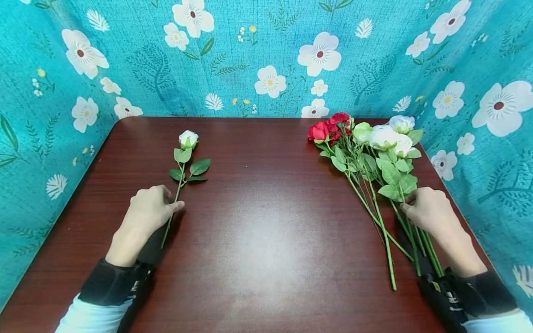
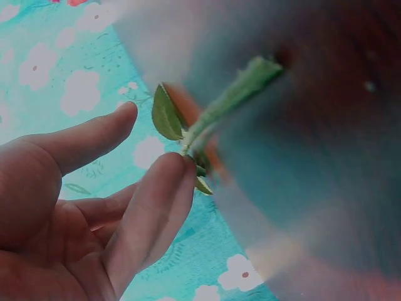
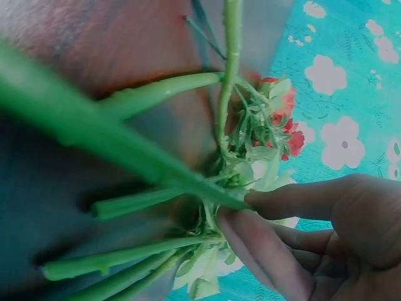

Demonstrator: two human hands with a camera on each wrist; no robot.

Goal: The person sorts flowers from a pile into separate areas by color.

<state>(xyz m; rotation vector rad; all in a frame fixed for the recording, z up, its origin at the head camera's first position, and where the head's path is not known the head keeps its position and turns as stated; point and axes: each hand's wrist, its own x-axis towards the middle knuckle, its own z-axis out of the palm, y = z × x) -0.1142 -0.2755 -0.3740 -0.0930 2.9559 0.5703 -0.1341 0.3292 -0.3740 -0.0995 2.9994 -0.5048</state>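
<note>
On the left of the table lies a single white rose (image 1: pixel 189 139) with a green stem and a few leaves. My left hand (image 1: pixel 151 206) is over its lower stem (image 2: pixel 235 94). In the left wrist view the thumb stands apart from the fingers, and the stem passes by the fingertips without being pinched. At the right, my right hand (image 1: pixel 429 208) pinches a green stem (image 3: pixel 144 150) between thumb and finger, below the leaves of a group of white roses (image 1: pixel 385 137). Which bloom tops that stem is hard to tell.
Red flowers (image 1: pixel 319 131) lie at the left side of the right-hand bunch, their long stems (image 1: pixel 388 259) crossing others toward the front. The dark brown table (image 1: pixel 258 208) meets a blue floral cloth (image 1: pixel 250 60) at its back and sides.
</note>
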